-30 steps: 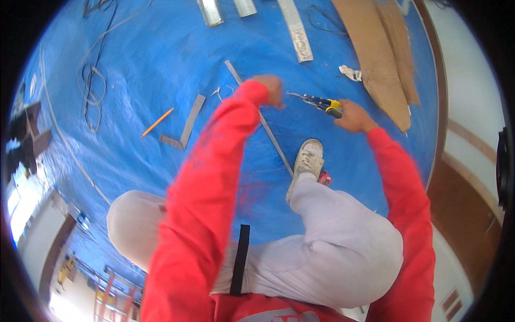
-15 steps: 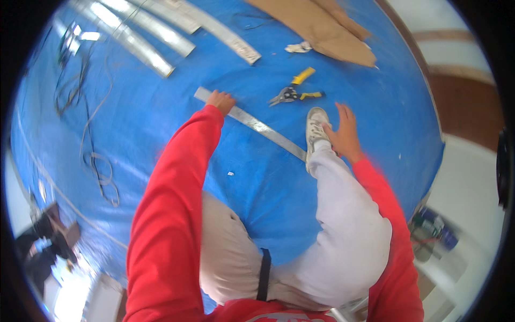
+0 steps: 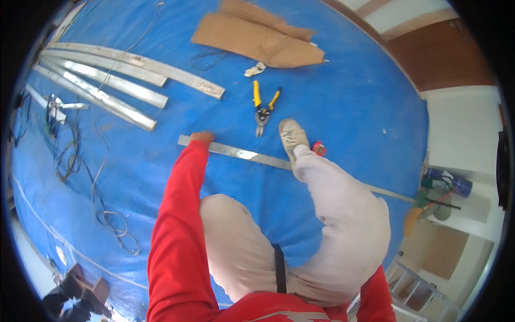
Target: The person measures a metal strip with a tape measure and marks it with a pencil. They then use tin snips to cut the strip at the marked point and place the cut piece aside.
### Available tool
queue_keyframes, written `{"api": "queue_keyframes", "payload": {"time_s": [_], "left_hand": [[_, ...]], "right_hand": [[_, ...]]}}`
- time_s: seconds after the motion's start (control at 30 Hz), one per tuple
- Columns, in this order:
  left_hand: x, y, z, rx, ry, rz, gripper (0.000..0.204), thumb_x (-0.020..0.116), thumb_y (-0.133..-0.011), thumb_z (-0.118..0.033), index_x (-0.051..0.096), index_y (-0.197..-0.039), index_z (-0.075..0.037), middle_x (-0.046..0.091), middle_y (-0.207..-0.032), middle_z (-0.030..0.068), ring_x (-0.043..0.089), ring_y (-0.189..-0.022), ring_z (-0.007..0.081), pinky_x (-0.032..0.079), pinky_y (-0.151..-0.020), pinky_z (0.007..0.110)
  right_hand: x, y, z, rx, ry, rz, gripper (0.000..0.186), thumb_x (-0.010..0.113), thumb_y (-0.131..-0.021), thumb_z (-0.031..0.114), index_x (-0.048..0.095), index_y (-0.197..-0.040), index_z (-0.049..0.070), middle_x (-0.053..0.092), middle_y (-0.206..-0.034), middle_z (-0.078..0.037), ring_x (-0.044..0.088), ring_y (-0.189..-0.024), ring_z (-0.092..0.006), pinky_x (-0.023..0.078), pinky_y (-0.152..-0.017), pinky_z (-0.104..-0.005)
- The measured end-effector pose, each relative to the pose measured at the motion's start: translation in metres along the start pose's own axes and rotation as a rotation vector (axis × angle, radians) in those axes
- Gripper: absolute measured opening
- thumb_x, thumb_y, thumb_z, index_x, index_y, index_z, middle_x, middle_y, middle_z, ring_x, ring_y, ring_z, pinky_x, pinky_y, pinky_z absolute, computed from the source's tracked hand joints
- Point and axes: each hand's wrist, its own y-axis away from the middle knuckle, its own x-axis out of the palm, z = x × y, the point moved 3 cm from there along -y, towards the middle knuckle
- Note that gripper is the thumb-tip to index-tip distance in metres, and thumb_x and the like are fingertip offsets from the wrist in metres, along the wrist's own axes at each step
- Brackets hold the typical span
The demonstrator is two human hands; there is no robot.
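My left hand (image 3: 203,137) is closed on the near-left end of a long, flat metal strip (image 3: 247,154) lying on the blue tarp. The strip runs to the right, up to my shoe (image 3: 293,134), and a thin pale length shows again beyond my leg. Only my right sleeve (image 3: 377,295) shows, at the lower right; that hand is out of view. Beyond the strip lie yellow-handled tin snips (image 3: 262,114), handles spread and blades pointing toward me. A small red rounded object (image 3: 319,148) sits beside my shoe, partly hidden.
Several metal channels (image 3: 120,88) lie fanned out at the far left, near tangled cables (image 3: 72,155). Brown cardboard (image 3: 257,43) and a crumpled white scrap (image 3: 255,70) lie ahead. At right are a ladder (image 3: 416,287) and a blue container (image 3: 461,186) by the wall.
My right hand has left the shoe and gone out of view at the lower right. The red object now shows beside the shoe. The view has turned; my left hand stays on the strip.
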Motion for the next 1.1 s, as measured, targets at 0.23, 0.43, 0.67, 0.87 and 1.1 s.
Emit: {"api": "queue_keyframes", "payload": {"time_s": [0.23,0.43,0.67,0.87,1.1], "left_hand": [[-0.015,0.012,0.003,-0.084,0.19,0.028,0.06,0.092,-0.072,-0.045,0.073,-0.122,-0.018,0.075,-0.121,0.0091,0.069,-0.118,0.0321,0.054,-0.097,0.048],[0.007,0.023,0.015,-0.096,0.118,0.139,0.067,0.086,-0.075,-0.059,0.073,-0.123,-0.014,0.075,-0.119,0.0109,0.069,-0.116,0.0352,0.053,-0.095,0.048],[0.015,0.045,0.025,-0.109,0.373,0.095,0.068,0.089,-0.07,-0.06,0.076,-0.112,-0.009,0.076,-0.111,0.0132,0.072,-0.108,0.036,0.055,-0.09,0.049],[0.001,0.044,0.017,-0.123,0.33,0.157,0.069,0.088,-0.069,-0.058,0.076,-0.112,-0.006,0.077,-0.108,0.017,0.073,-0.105,0.0384,0.056,-0.091,0.048],[-0.015,0.048,0.009,-0.195,0.233,0.289,0.073,0.084,-0.074,-0.06,0.074,-0.122,-0.005,0.075,-0.117,0.0174,0.072,-0.111,0.0371,0.057,-0.096,0.046]], "right_hand": [[0.024,0.036,-0.048,0.244,-0.019,0.063,0.08,0.081,-0.087,0.03,0.042,-0.147,-0.004,0.05,-0.15,-0.025,0.05,-0.137,-0.039,0.04,-0.115,-0.0479],[0.025,0.062,-0.075,0.333,-0.038,0.124,0.085,0.082,-0.085,0.033,0.04,-0.148,-0.006,0.05,-0.15,-0.025,0.05,-0.137,-0.0385,0.039,-0.115,-0.0476],[0.045,0.087,-0.116,0.446,-0.062,0.203,0.09,0.084,-0.084,0.038,0.038,-0.148,-0.007,0.051,-0.149,-0.025,0.05,-0.137,-0.0379,0.039,-0.115,-0.0472],[0.071,0.121,-0.16,0.608,-0.1,0.263,0.095,0.085,-0.083,0.041,0.036,-0.148,-0.009,0.051,-0.149,-0.025,0.051,-0.136,-0.0373,0.039,-0.116,-0.0469],[0.124,0.162,-0.19,0.771,-0.188,0.299,0.101,0.087,-0.081,0.045,0.034,-0.148,-0.011,0.051,-0.149,-0.025,0.051,-0.136,-0.0367,0.039,-0.116,-0.0465]]}}
